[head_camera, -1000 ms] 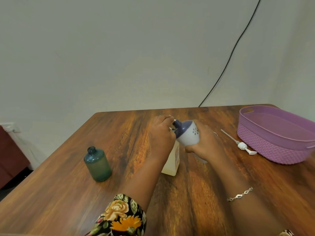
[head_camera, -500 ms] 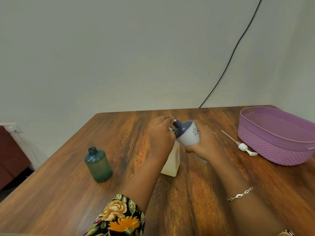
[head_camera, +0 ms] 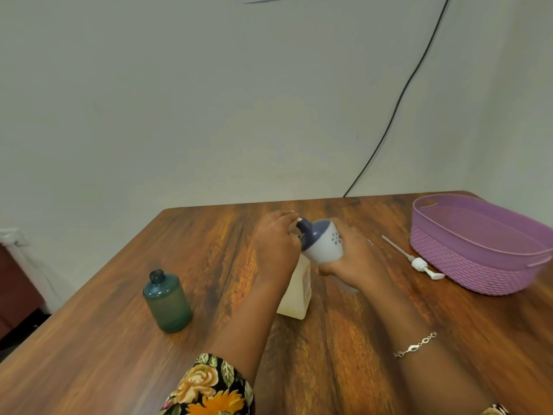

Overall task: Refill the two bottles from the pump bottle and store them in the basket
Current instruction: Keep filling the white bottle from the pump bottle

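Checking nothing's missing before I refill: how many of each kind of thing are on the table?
Bottles: 3 (teal bottle, white-and-navy bottle, cream pump bottle)
Pump heads: 1 (detached pump head)
Baskets: 1 (purple basket)
Total: 5

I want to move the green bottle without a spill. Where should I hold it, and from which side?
Grip the green bottle round its body, below the shoulder, coming level from the near side. It stands upright with its neck open, so this should avoid tipping.
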`<action>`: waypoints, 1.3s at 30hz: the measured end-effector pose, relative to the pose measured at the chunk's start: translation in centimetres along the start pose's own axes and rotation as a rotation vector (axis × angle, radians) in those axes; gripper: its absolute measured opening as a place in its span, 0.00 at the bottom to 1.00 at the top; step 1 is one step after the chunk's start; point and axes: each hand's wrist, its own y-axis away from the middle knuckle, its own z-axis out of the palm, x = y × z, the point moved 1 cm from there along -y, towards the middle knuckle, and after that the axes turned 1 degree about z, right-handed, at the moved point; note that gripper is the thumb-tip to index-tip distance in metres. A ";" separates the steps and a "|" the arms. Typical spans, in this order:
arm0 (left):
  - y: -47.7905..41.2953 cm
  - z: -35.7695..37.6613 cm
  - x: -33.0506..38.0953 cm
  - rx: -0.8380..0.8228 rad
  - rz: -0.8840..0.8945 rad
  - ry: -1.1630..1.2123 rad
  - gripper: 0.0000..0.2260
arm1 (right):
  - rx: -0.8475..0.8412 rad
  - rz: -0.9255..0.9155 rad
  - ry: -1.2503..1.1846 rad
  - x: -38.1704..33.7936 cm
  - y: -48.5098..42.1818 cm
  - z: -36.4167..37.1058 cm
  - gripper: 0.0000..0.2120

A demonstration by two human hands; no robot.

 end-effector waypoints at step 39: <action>1.0 0.3 -0.1 0.037 0.010 0.033 0.10 | -0.024 -0.054 0.105 -0.3 0.2 -0.6 0.40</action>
